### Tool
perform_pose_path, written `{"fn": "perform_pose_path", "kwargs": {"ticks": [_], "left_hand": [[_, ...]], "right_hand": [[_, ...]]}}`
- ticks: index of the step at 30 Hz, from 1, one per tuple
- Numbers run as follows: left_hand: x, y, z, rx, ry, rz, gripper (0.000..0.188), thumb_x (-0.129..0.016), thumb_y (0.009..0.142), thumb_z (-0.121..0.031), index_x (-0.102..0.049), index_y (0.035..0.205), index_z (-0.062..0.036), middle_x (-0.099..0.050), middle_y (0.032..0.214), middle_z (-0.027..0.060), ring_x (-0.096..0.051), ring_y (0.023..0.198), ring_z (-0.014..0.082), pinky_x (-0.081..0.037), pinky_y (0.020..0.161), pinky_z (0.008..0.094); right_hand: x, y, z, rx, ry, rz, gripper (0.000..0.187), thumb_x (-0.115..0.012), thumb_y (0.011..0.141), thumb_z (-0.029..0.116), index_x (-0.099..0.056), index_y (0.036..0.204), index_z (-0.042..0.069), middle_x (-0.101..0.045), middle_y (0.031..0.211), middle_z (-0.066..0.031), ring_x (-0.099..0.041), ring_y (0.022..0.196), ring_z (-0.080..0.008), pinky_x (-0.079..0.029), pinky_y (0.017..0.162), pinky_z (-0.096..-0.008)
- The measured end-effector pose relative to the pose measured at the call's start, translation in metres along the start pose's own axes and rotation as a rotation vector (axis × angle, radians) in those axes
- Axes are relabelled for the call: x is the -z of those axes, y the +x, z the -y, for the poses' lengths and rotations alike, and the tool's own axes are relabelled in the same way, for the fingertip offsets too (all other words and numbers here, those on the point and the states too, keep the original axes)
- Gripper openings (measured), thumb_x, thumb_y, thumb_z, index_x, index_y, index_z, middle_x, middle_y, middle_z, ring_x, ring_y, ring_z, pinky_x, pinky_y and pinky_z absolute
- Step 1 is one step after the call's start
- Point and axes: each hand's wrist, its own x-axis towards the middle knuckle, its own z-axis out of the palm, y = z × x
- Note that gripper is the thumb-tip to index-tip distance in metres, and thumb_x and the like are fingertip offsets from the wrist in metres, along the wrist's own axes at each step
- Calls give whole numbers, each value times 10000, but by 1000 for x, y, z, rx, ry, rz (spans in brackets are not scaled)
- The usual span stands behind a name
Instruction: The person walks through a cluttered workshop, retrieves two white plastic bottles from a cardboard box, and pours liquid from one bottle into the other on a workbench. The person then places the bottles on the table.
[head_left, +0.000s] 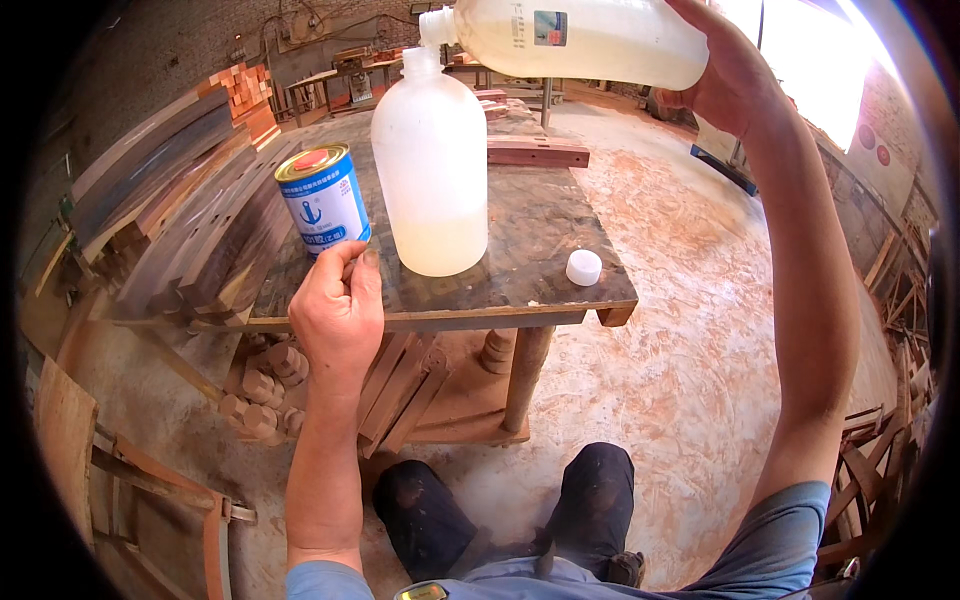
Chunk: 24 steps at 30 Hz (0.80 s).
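Note:
My right hand grips the base end of a translucent plastic bottle with pale yellow liquid in it, tipped nearly level. Its neck lies just above the mouth of a second plastic bottle, which stands upright on the worktable with yellowish liquid in its lower part. At the front edge of the table my left hand is closed, thumb and finger nearly together; what they hold, if anything, I cannot make out. Its fingers are by the foot of a blue and white can with a red cap. A white screw cap lies to the right.
The dark-topped worktable carries reddish wood pieces behind the bottles. Stacked timber stands along the left. Wooden parts lie on the shelf below. A wooden frame is at lower left, scrap wood at right.

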Motion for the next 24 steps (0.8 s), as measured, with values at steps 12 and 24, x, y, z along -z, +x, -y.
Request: {"fn": "perform_pose_path", "kwargs": {"ticks": [12,24], "left_hand": [[0,0,0,-8,22,1,138,-737,935,-119,-711,1012,-8,-720,786,125,-710,687,226,-539,642,335],[1,0,0,-16,42,9,142,-737,939,-127,-709,1011,-8,-719,784,125,-711,686,228,-538,636,336]], "right_hand": [[-1,1,-1,44,4,54,468,-538,1066,396,-603,1311,2,-699,1168,-136,-705,1026,-272,-575,778,-435],[11,4,-3,-16,8,166,461,-540,1062,423,-609,1297,32,-696,1134,-124,-693,962,-255,-545,714,-427]]}}
